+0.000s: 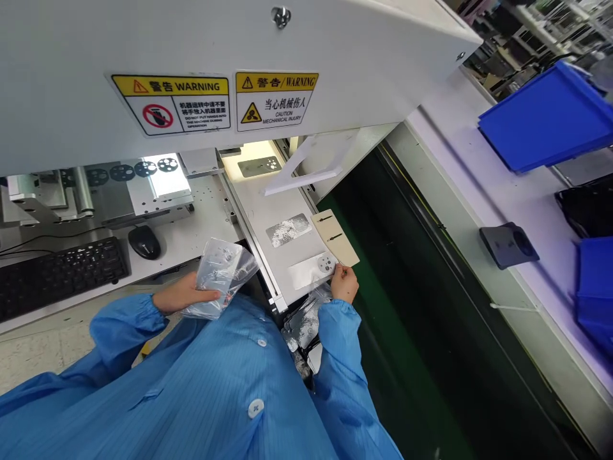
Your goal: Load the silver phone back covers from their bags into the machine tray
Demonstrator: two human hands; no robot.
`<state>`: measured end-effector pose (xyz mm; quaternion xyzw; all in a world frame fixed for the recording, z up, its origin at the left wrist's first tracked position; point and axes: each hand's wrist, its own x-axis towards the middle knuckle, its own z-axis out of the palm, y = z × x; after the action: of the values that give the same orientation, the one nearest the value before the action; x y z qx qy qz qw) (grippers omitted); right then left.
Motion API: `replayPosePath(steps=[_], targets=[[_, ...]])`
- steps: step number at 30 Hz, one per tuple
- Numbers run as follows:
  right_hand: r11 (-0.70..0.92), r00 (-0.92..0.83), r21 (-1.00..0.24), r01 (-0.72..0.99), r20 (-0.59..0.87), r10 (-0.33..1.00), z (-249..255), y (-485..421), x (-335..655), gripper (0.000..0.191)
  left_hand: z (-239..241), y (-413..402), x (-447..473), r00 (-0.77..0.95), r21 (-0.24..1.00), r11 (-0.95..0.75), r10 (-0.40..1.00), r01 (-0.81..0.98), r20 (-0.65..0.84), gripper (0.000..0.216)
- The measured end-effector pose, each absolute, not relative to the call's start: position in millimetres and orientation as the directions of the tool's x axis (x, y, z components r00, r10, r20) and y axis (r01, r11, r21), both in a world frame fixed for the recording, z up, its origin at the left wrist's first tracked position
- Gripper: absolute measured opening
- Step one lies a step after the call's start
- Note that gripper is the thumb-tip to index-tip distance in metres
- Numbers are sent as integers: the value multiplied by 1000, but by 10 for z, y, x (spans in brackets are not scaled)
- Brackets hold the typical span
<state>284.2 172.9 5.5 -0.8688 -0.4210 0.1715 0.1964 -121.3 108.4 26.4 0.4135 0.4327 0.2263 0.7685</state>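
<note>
A worker in a blue smock stands at a white conveyor belt [251, 220], the left hand [184, 296] holding a crinkled clear plastic bundle [220, 268] at the belt's left. The fingers of the right hand [345, 285] form a narrow grip at the right end of a thin silver rectangular plate with round holes [306, 271]; whether they pinch it cannot be told. The plate lies leftward from that grip, nearer than a speckled silver plate [288, 230], beside a flat beige board [335, 237].

We see a creased clear bag [218, 271], tilted, and a glossy, grey-ended plate [309, 271] on a white belt [275, 260].
</note>
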Motion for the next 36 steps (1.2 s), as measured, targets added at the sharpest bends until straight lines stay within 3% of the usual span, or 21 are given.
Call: replayPosePath(steps=[5,9,13,20,23,25,28,31,33,36], targets=[[-507,561,-357,784,59,826,129,1560,2512,54,320,1035,-1074,565,830,558,693,-28,-447,33],[-409,400,-265,873,-91,912,95,1444,2181,61,313,1016,-947,591,794,607,651,-27,-477,36],[-392,339,-205,897,-250,907,35,1427,2076,66,309,1014,-903,606,787,616,640,-36,-473,36],[-383,312,-224,896,-295,903,111,1477,2104,68,272,1019,-868,633,808,588,638,-32,-439,31],[-378,310,-316,870,-247,918,251,1433,2121,69,260,1045,-830,672,830,557,629,-37,-392,31],[-317,268,-467,826,-170,948,405,1370,2134,64,266,1078,-780,705,842,537,612,-38,-358,33],[-146,62,-732,666,-140,988,645,1244,2100,48,291,1128,-651,757,844,535,561,-24,-334,36],[-111,-128,-870,480,-195,972,758,1124,2007,27,324,1135,-463,803,804,592,503,-49,-321,46],[-155,-90,-915,374,-202,975,746,1062,1991,28,345,1113,-326,801,738,665,500,-111,-330,54],[-198,110,-972,125,-184,977,689,993,2133,25,361,1058,-152,774,604,759,526,-242,-352,60]])
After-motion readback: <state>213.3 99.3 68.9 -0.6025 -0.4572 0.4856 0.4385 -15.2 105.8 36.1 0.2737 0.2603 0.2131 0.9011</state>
